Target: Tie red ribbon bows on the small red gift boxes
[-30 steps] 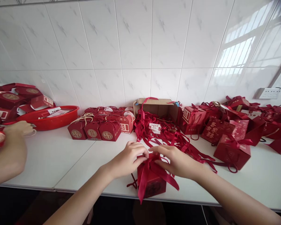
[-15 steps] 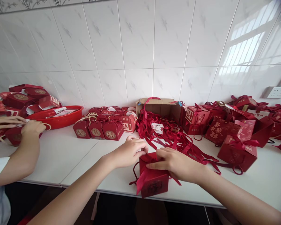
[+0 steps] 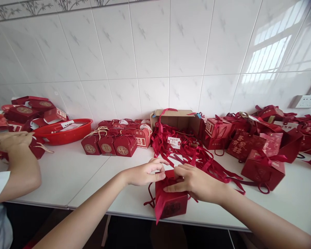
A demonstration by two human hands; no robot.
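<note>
Left hand (image 3: pixel 145 173): bare, fingers slender, knuckles smooth. Nails look short; too blurred for more. Wrist bare, narrow. Left forearm (image 3: pixel 93 211): bare along whole visible length, down to bottom edge of frame, slim, widening toward camera. Right hand (image 3: pixel 197 183): bare too, same slender fingers, smooth back. Right wrist bare. Right forearm (image 3: pixel 259 221): bare out to lower right corner of frame. Whatever I wear starts beyond frame edge; cannot tell it. Wide lens makes both my arms look long.
</note>
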